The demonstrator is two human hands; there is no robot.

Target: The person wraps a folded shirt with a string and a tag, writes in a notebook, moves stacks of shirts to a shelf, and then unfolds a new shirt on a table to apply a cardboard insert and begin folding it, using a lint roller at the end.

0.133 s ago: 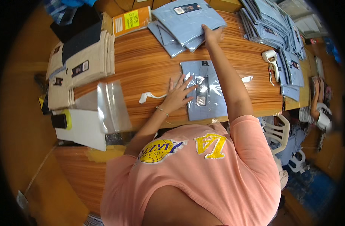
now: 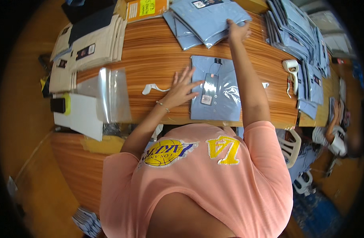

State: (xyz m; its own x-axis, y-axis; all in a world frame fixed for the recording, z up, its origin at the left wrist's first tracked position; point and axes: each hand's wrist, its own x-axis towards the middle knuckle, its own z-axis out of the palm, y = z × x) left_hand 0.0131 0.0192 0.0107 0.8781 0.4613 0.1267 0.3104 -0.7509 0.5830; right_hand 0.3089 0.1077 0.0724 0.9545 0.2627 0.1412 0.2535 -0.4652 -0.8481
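A folded blue shirt in a clear plastic bag (image 2: 225, 101) lies in front of me on the wooden table, a dark hang tag (image 2: 209, 89) showing through its film. My left hand (image 2: 181, 92) has its fingers spread at the packet's left edge, some fingertips over it. Farther off, a small pile of bagged blue shirts (image 2: 207, 20) lies slightly fanned. My right hand (image 2: 238, 32) reaches past the near packet and grips the right corner of the top bagged shirt there, thumb above; the other fingers are partly hidden.
White strips (image 2: 153, 88) lie left of the packet. Clear bags (image 2: 117, 95) and beige folded garments (image 2: 98, 49) are at left. Stacked blue packets (image 2: 287, 33) and a white tape dispenser (image 2: 291, 66) stand at right. Another person (image 2: 329, 135) is at far right.
My left hand has slid leftward off the near packet toward its edge. My right hand stays at the far pile's corner. The whole view has shifted slightly.
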